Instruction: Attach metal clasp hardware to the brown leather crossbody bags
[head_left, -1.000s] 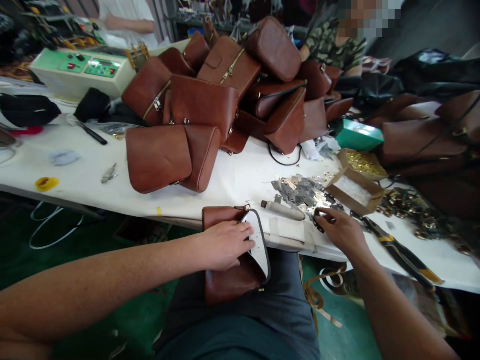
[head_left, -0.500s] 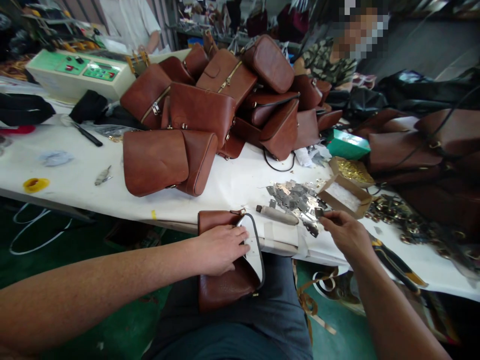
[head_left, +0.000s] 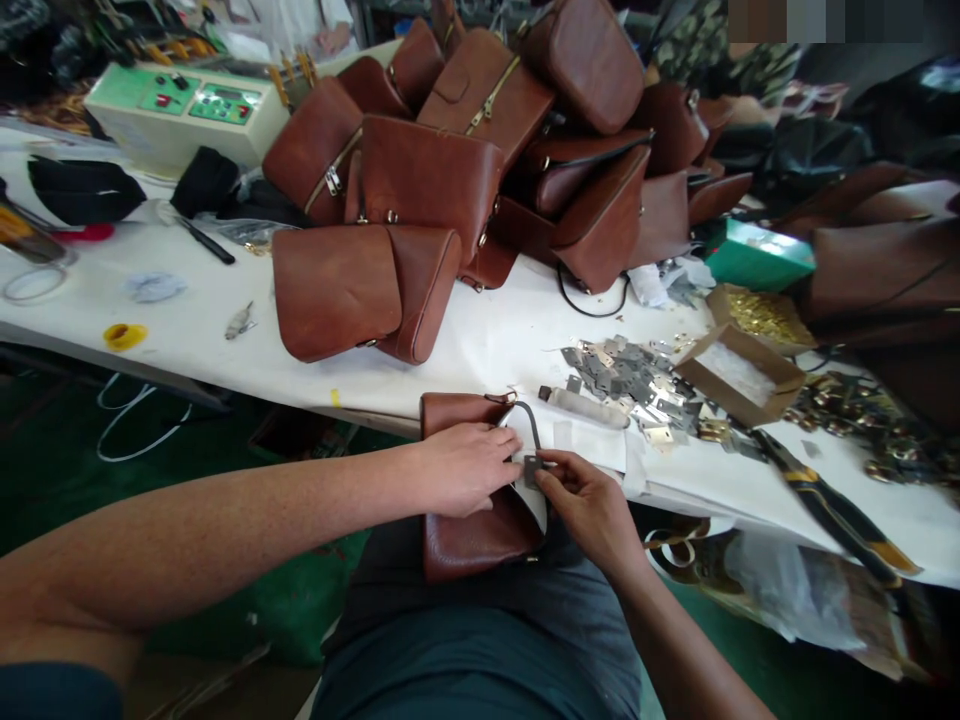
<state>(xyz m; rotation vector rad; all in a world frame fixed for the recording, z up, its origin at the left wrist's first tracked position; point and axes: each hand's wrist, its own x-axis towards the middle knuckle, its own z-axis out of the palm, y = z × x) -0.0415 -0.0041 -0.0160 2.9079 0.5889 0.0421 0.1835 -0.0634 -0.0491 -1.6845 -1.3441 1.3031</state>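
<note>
The brown leather bag with a pale inner panel [head_left: 480,545] sits open over the person's lap, right at the near edge of the white-topped desk [head_left: 495,330]. Left hand [head_left: 469,468] is laid palm down across the opening, fingers stretched out and slightly apart, tips on the pale panel – resting on it, not gripping anything I can see. Right hand [head_left: 585,495] has thumb and forefinger closed on a small, dark, flat metal plate [head_left: 532,470], held up at that same panel. Can't tell if it's touching.

Containers are all off to the right. There's an open brown cardboard box [head_left: 784,396] with a whitish, see-through filling, too blurry to make out. Just behind it is a shallow cardboard tray [head_left: 716,305] full of tiny gold-coloured bits, and a green box with a pale side [head_left: 761,252] sits beyond that, contents hidden. A loose heap of flat silvery metal plates [head_left: 619,372] lies left of the cardboard box, straight on the desk. Black-and-yellow-handled pliers [head_left: 832,500] are nearer the front edge – and a big pile of brown leather bags [head_left: 427,200] takes up the back.
</note>
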